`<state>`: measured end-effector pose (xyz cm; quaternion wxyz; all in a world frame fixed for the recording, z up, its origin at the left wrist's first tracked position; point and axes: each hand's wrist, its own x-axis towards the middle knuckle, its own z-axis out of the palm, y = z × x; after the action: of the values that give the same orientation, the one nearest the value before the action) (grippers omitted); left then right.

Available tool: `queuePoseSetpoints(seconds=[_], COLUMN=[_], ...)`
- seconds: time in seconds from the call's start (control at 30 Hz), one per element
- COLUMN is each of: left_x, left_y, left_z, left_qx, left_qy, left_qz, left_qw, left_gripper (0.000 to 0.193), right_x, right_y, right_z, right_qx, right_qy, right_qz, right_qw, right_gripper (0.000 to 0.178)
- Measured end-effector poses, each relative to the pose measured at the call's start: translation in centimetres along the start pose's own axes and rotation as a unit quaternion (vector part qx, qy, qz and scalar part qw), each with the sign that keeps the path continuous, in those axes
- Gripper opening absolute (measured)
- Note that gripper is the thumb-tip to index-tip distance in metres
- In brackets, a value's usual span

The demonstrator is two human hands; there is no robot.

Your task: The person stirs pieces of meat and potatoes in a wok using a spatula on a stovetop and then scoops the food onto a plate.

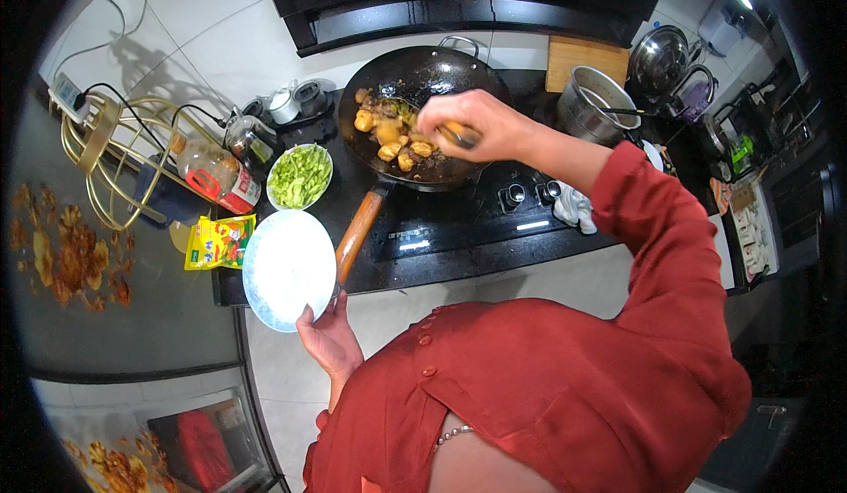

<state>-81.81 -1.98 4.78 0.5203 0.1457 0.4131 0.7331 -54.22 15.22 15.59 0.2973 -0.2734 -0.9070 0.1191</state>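
Observation:
My right hand [481, 127] is closed around a wooden-handled cooking utensil [460, 135] above the black wok [468, 68]; the utensil's head is blurred and I cannot make out its shape. Browned yellowish chunks [406, 161] and darker bits of food lie on the wok's left side. In my left hand [332, 339] is the rim of a pale blue-white plate [289, 268], held in front of the counter edge. The plate's bright face partly covers the near end of the wok's wooden handle [361, 233], which points toward me.
Left of the wok stands a bowl of chopped green vegetables [300, 176], with a yellow seasoning packet [220, 242] and a red-labelled plastic bottle [218, 174] beside it. A steel pot [598, 105] and a wooden board [586, 63] are to the right. A white cloth [574, 206] lies near the stove knobs.

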Motion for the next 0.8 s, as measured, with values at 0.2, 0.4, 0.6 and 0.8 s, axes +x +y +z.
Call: queuePoseSetpoints(seconds=[0.2, 0.4, 0.6, 0.8], left_x=[0.4, 0.2, 0.6, 0.4], left_y=[0.0, 0.1, 0.0, 0.0], left_z=[-0.7, -0.7, -0.8, -1.1], left_qx=[-0.028, -0.027, -0.032, -0.036], left_qy=[0.011, -0.005, -0.018, -0.026], left_qz=[-0.015, -0.018, -0.013, -0.011], left_qw=[0.999, 0.999, 0.999, 0.999], left_gripper=[0.045, 0.045, 0.046, 0.046], right_x=[-1.4, -1.8, -1.0, 1.7], right_y=[-7.1, -3.5, 1.5, 1.9], right_z=[-3.0, 0.6, 0.3, -2.9], right_qx=[0.006, -0.011, -0.139, 0.084], right_qy=[-0.099, -0.097, -0.042, 0.335], right_qz=[-0.031, -0.002, 0.103, 0.325], right_qw=[0.995, 0.995, 0.984, 0.880], right_gripper=[0.016, 0.011, 0.010, 0.019])
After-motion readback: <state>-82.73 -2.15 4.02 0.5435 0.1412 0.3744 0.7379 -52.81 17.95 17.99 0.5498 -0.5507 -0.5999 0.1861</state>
